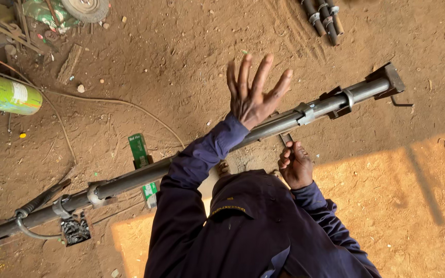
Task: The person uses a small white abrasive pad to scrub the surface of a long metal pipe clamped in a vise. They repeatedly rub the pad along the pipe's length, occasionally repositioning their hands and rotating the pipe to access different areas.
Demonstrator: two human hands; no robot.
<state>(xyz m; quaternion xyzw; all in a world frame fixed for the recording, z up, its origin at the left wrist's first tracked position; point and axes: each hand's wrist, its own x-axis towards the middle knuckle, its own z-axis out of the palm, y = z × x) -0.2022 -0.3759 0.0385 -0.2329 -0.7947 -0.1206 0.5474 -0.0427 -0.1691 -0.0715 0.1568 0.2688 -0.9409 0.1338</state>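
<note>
Figure: a person in a dark blue work jacket (253, 231) stands over a long grey steel pipe (191, 159) that runs on a slant across a dirt floor (181, 67), from the lower left to the upper right.

Left hand (254, 92): raised above the pipe, fingers spread wide and released, gripping nothing. The dark blue sleeve (202, 154) of this arm crosses over the pipe's middle stretch.

Right hand (295, 164): clenched just below the pipe, on its near side, fingers curled around a small flat metal piece (286, 139) whose upper end reaches up to the pipe's underside. What kind of tool or part this is cannot be told.

Pipe fittings: a metal clamp (306, 113) sits on the pipe just right of the raised hand; a second collar (347, 98) lies further toward the upper right, where the pipe ends in a square dark end plate (390, 77). Near the lower left, two ring clamps (95, 194) encircle the pipe, and a black bracket (75, 230) hangs beneath it.

Surroundings: a green cylinder with a yellow end (6, 93) lies at the left edge; a thin cable (104, 100) trails across the dirt; a narrow green box (140, 152) lies on the ground, partly under the pipe. A bundle of dark rods (323, 18) lies at the top edge, well apart from the hands. Sunlight falls on the ground at lower right.
</note>
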